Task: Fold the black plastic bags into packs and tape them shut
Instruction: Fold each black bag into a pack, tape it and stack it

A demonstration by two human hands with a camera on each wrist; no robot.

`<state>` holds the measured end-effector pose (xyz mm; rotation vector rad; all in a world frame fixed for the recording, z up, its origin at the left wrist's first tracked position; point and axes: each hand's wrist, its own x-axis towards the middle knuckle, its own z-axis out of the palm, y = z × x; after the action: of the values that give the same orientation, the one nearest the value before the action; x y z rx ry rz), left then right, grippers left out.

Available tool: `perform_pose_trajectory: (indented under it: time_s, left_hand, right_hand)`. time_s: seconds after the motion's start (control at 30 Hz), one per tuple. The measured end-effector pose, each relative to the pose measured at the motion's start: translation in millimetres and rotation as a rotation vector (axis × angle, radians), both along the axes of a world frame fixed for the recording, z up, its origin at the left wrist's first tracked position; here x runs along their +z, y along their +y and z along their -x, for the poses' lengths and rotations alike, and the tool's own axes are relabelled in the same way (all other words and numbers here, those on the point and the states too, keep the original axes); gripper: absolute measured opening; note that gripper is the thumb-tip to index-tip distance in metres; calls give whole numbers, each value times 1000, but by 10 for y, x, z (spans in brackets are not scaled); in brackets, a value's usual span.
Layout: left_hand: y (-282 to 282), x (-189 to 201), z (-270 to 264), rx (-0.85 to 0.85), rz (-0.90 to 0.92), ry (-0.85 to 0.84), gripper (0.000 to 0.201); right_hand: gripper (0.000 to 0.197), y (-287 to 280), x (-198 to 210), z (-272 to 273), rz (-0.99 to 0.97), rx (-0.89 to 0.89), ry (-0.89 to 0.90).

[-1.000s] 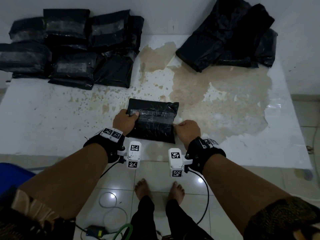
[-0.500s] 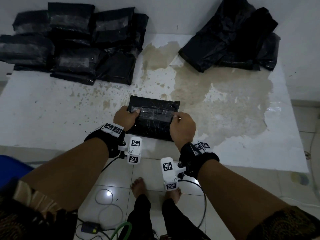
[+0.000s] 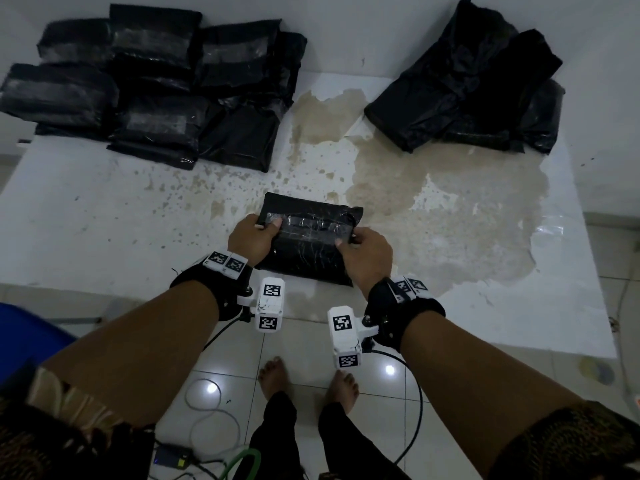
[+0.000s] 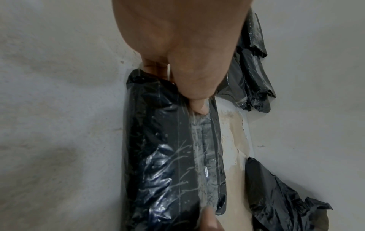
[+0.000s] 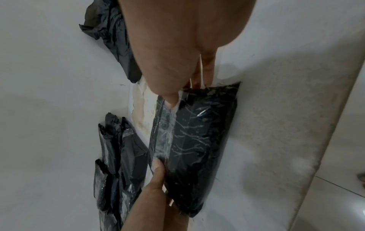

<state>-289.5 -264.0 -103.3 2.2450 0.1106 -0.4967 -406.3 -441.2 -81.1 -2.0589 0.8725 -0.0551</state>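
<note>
Both hands, left [image 3: 250, 237] and right [image 3: 367, 252], grip taped black pack [image 3: 308, 247] on table [image 3: 104, 220].

White stained table [image 3: 104, 209]: taped packs [image 3: 156, 91], loose bags [image 3: 478, 88], one pack [image 3: 308, 244].

walls: plain white [image 3: 363, 32] | floor: glossy white tiles [image 3: 301, 344], lamp glare | table: white top [image 3: 86, 220], brown peeled patch [image 3: 450, 202] | light: dim
</note>
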Motion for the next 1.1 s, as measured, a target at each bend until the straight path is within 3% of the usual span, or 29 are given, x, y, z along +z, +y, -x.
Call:
perform_pose_trajectory:
  time_s: [0.13,0.3,0.5,0.63,0.73,0.93,1.03,1.1]
  left_hand:
    - [65,-13,-27,12,-13,-17,49]
    - [78,-26,-52,-10,-50,-49,38]
    - [44,125,-59,123,67,127,31]
    - [-44,186,58,91,92,128,47]
    - [-74,260,64,96,238,138,62]
    - [-169,631,-239,238,445,83,69]
    - [-247,817,-424,263,496,20,55]
    - [-300,874,-580,216,527,-12,49]
  right_hand:
    - [32,15,-74,0,70,35,101]
    - [37,48,-86,-15,103,10,120]
    - [40,-33,-62,-21,36,46,113]
    - [38,-107,-88,-40,-129,31,96]
    - [36,-170,-70,-63,-244,20,39]
    - [70,-250,273,-261,-640,-109,-67]
    - [58,-194,440,-376,-954,-86,-82]
    - [45,-135,489,-533,-1049,-110,-162]
